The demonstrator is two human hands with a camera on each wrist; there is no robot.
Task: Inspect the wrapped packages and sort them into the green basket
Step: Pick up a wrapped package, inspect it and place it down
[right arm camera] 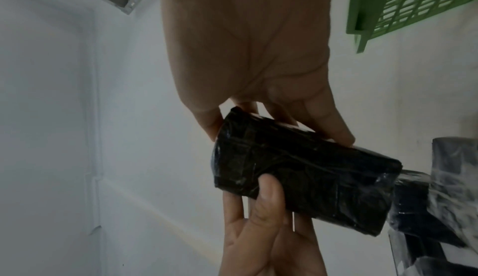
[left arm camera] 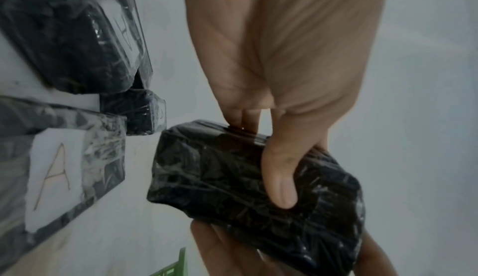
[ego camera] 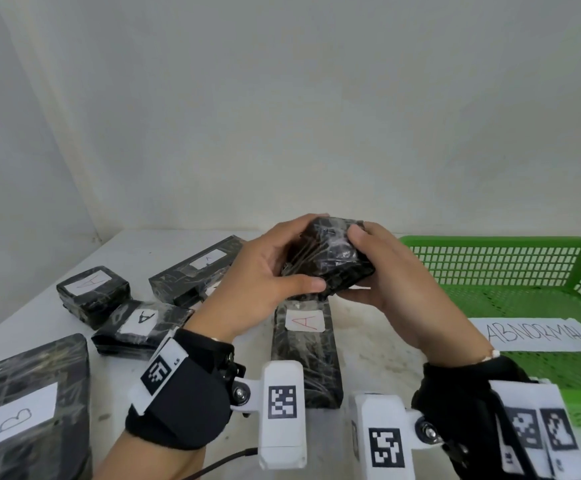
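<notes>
A small black package (ego camera: pixel 327 258) wrapped in clear film is held up above the table between both hands. My left hand (ego camera: pixel 264 268) grips its left side, thumb (left arm camera: pixel 280 180) across the near face and fingers over the top. My right hand (ego camera: pixel 382 268) grips its right side, thumb on top and fingers underneath. The same package (left arm camera: pixel 248 190) (right arm camera: pixel 305 180) fills both wrist views. No label shows on its visible faces. The green basket (ego camera: pixel 510 271) stands to the right with a paper sign reading ABNORMAL (ego camera: pixel 538 334) lying in it.
Several wrapped black packages lie on the white table: a long one labelled A (ego camera: pixel 304 355) under the hands, more A packages (ego camera: pixel 91 289) (ego camera: pixel 140 323) (ego camera: pixel 195 268) at the left, and a large one labelled B (ego camera: pixel 29 410) near left. A white wall stands behind.
</notes>
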